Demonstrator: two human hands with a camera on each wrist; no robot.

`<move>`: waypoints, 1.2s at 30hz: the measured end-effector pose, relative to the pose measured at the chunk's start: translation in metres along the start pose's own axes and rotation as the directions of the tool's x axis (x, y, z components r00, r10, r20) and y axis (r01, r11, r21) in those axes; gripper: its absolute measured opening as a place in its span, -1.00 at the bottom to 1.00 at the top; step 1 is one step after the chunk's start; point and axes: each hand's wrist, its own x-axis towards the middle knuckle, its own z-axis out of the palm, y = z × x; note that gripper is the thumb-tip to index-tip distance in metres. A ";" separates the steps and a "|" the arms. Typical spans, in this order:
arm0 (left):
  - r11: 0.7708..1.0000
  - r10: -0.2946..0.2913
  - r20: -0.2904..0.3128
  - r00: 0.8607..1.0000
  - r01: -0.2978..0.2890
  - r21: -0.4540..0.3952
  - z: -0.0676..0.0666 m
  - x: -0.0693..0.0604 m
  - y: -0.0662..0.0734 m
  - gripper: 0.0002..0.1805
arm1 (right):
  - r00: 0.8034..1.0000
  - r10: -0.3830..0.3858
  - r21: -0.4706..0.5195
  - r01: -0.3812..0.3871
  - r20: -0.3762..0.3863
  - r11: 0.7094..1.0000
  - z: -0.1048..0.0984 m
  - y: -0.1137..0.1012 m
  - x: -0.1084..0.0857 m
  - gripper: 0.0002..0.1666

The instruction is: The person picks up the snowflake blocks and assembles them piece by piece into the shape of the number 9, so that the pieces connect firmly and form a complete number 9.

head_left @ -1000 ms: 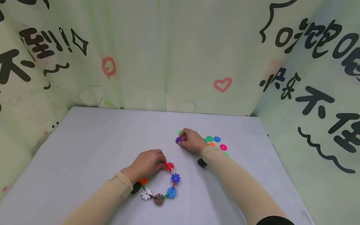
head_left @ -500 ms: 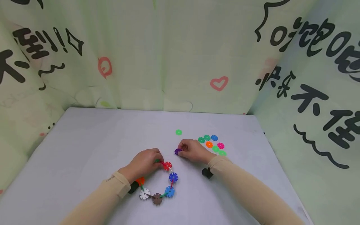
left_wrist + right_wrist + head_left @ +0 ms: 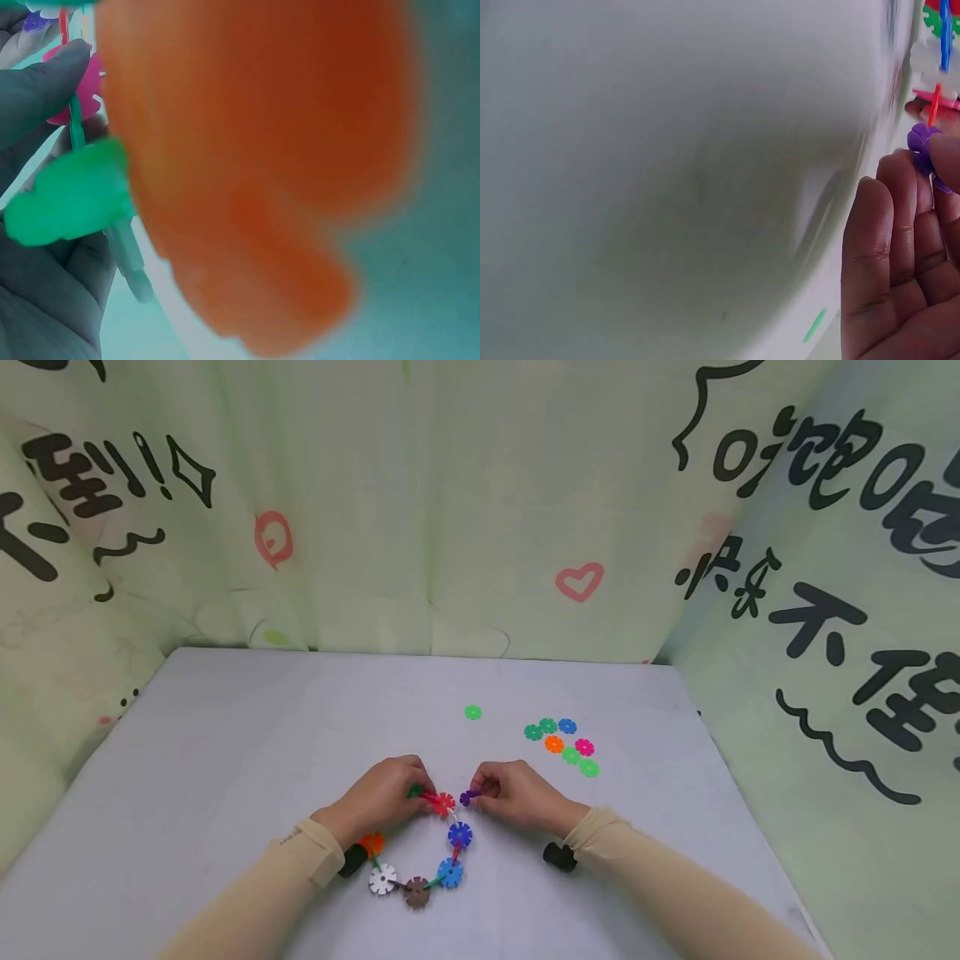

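A petalled purple snowflake disc (image 3: pixel 468 797), turned nearly edge-on, is pinched between thumb and fingers of the right hand (image 3: pixel 522 795), just off the 3 o'clock side of a red notched disc (image 3: pixel 445 803); contact cannot be told. Half a second ago it sat higher, toward 1 o'clock. The left hand (image 3: pixel 386 797) pinches a pink disc (image 3: pixel 94 86) in the curved chain (image 3: pixel 436 882): dark blue disc (image 3: pixel 460 835) at 3 o'clock, brown disc (image 3: pixel 417 893) at 6, orange disc (image 3: pixel 372 842) at 9. Loose discs (image 3: pixel 553 744) lie toward the right hand's 1 o'clock.
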 end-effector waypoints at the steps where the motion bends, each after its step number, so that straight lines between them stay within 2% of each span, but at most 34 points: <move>1: 1.000 -0.001 -0.001 1.000 0.001 0.004 0.000 0.000 0.000 -0.89 | 1.000 -0.008 -0.007 0.008 0.000 1.000 0.001 -0.001 -0.001 -0.86; 9: 1.000 -0.009 -0.020 1.000 0.009 -0.024 -0.001 -0.002 -0.001 -0.88 | 0.996 -0.080 -0.074 0.078 -0.028 0.994 0.008 -0.008 -0.003 -0.88; 15: 0.998 0.016 -0.017 1.000 -0.017 -0.066 0.000 -0.001 -0.002 -0.81 | 0.995 -0.089 -0.075 0.085 -0.044 0.994 0.010 -0.011 -0.002 -0.88; 20: 0.999 0.013 -0.030 0.999 -0.015 -0.051 0.000 -0.002 -0.002 -0.83 | 0.994 -0.091 -0.084 0.087 -0.052 0.993 0.011 -0.011 -0.002 -0.88; 25: 0.999 0.023 -0.050 0.998 -0.026 -0.046 0.001 -0.003 -0.003 -0.84 | 0.989 -0.131 -0.114 0.123 -0.069 0.986 0.016 -0.008 0.000 -0.85; 31: 0.997 0.030 -0.017 0.999 -0.031 -0.073 0.002 -0.002 -0.002 -0.78 | 0.983 -0.162 -0.148 0.147 -0.089 0.978 0.017 -0.011 0.002 -0.87; 36: 0.998 0.051 -0.024 0.998 -0.052 -0.033 0.002 0.000 -0.001 -0.73 | 0.981 -0.156 -0.157 0.137 -0.112 0.978 0.017 -0.012 0.001 -0.88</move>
